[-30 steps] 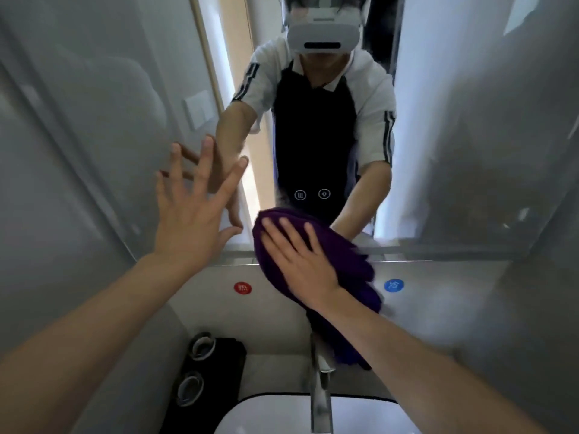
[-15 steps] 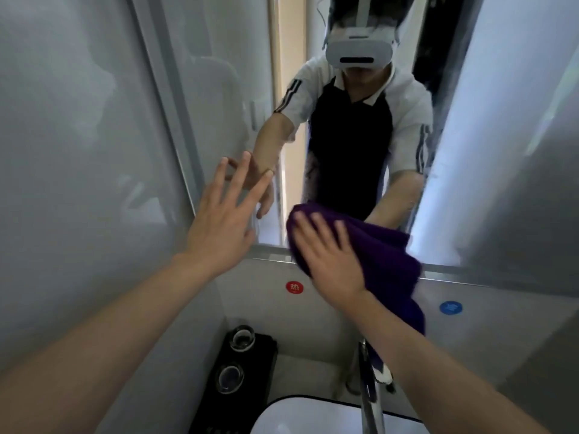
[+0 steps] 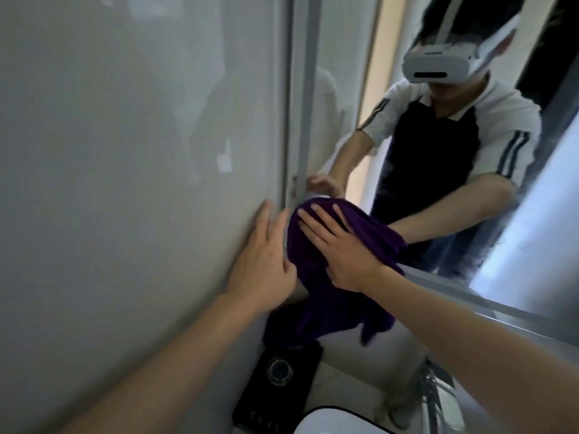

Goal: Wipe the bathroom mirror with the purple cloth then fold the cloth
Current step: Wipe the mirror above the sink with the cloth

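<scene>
I'm pressing the cloth (image 3: 332,286) against the mirror's (image 3: 360,98) lower left corner with my right hand (image 3: 341,245), fingers flat and spread. My left hand (image 3: 263,261) is resting open on the wall (image 3: 125,151) just beside it. The cloth's tail is hanging over a black tray (image 3: 282,386).

Flat right hand presses a purple cloth to the mirror's lower left corner.

The right hand (image 3: 341,252) lies with fingers straight and spread on the soft, deep purple cloth (image 3: 332,296), which bunches against the frameless bathroom mirror (image 3: 423,214) and hangs down below its bottom edge. The left hand (image 3: 263,261), fingers straight, rests on the pale grey wall panel (image 3: 125,183) just beside the cloth. Below sit a black rectangular tray (image 3: 282,389) and the rim of a white basin (image 3: 338,422).
</scene>
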Demonstrator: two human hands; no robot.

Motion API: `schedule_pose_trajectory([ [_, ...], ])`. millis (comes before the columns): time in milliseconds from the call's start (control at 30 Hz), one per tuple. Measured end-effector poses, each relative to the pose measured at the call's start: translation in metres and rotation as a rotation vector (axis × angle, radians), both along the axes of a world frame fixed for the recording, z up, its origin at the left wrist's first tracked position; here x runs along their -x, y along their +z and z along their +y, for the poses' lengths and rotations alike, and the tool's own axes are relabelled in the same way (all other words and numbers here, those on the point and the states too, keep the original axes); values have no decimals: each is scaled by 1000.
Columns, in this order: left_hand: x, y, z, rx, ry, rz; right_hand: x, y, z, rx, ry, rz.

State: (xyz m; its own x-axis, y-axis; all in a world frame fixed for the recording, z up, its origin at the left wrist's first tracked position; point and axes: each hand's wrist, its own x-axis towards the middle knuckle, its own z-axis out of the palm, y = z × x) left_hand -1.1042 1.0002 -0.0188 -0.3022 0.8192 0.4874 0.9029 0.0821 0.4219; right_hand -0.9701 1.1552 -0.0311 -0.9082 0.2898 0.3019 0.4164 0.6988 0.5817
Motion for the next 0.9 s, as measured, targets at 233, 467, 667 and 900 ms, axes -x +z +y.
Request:
schedule_pose_trajectory([
  [233,7,-15,-8,94,-60,22,43,64,3,-35,-6,310],
  [467,4,-24,-10,235,-28,37,20,-22,11,-87,-9,-92],
  [667,-21,-18,4,349,-61,62,-53,-1,24,-128,54,-142],
  [900,-122,-27,43,329,-136,29,-210,49,35,-232,-85,-50],
])
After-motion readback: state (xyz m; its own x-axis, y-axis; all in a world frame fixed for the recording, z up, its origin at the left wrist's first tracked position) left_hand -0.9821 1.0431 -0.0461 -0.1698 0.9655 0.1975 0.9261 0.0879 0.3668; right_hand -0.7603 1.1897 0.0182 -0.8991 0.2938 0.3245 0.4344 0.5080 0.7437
